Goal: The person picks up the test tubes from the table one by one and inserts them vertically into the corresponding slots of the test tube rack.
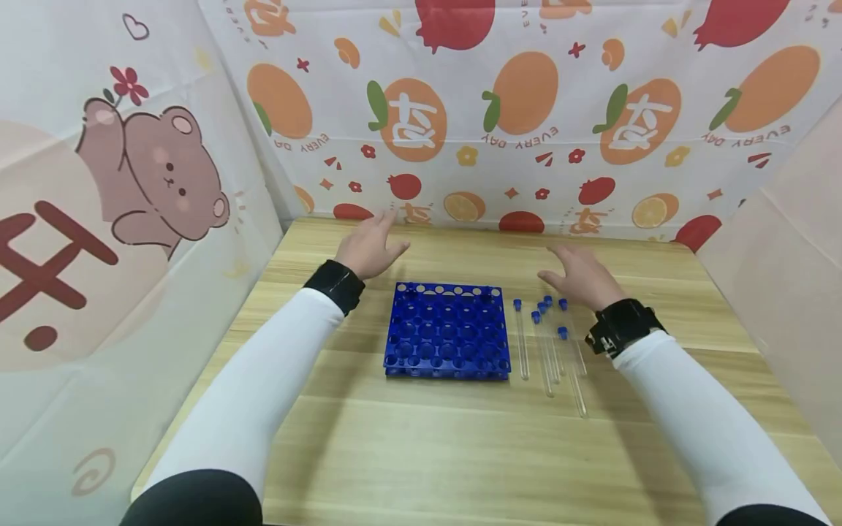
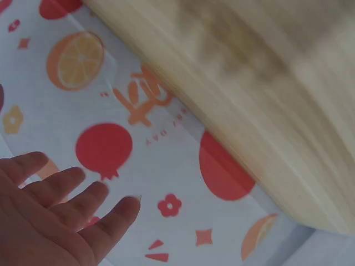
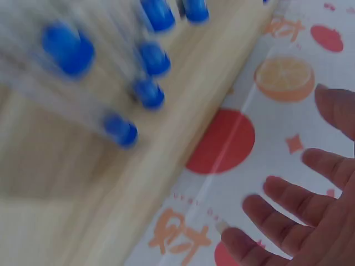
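Note:
A blue test tube rack (image 1: 447,330) with rows of round holes stands mid-table in the head view. To its right lie several clear test tubes (image 1: 522,343) with blue caps (image 3: 158,58), their capped ends toward the back. My left hand (image 1: 370,247) hovers past the rack's back left corner, fingers spread and holding nothing. In the left wrist view its fingers (image 2: 119,221) are extended before the printed cloth. My right hand (image 1: 582,276) is over the table behind the tubes, fingers stretched out, also holding nothing. The right wrist view shows its fingers (image 3: 277,221) apart from the caps.
The wooden table (image 1: 421,446) ends at a fruit-printed cloth (image 1: 500,168) hung along its back edge. Another cloth with a bear print (image 1: 164,175) hangs on the left, and a pale one (image 1: 802,241) on the right. Black straps circle both wrists.

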`<state>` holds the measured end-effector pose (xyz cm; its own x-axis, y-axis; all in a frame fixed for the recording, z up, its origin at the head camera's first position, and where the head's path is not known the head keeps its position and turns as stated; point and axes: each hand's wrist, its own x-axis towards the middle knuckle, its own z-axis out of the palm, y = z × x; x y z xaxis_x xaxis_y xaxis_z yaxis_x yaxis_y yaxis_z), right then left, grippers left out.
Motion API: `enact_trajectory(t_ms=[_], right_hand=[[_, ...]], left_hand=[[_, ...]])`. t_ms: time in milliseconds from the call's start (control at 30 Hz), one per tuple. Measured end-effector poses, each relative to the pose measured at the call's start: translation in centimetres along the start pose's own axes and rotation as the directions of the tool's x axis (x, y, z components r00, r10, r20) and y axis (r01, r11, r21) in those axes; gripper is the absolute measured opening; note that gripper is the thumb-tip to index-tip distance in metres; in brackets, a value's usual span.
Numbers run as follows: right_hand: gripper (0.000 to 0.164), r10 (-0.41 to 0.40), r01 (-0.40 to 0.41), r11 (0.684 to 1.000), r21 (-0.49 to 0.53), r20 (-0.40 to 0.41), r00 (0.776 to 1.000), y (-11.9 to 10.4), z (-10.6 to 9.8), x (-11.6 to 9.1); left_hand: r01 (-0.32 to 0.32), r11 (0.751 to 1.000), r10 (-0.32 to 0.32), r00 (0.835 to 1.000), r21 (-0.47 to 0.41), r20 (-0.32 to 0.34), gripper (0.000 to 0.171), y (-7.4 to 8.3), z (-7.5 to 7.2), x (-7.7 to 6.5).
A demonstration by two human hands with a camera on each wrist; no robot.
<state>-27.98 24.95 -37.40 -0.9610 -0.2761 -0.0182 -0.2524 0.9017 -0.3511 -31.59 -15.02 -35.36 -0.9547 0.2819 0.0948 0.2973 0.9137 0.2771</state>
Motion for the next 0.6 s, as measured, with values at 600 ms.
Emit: enact_trajectory(t_ms=[600], right_hand=[[0.041, -0.093, 0.094, 0.996, 0.003, 0.181, 0.979, -3.7, 7.1, -3.4]], left_hand=[[-0.082, 0.99, 0.086, 0.996, -0.118, 0.031, 0.044, 3.6, 2.9, -5.3]])
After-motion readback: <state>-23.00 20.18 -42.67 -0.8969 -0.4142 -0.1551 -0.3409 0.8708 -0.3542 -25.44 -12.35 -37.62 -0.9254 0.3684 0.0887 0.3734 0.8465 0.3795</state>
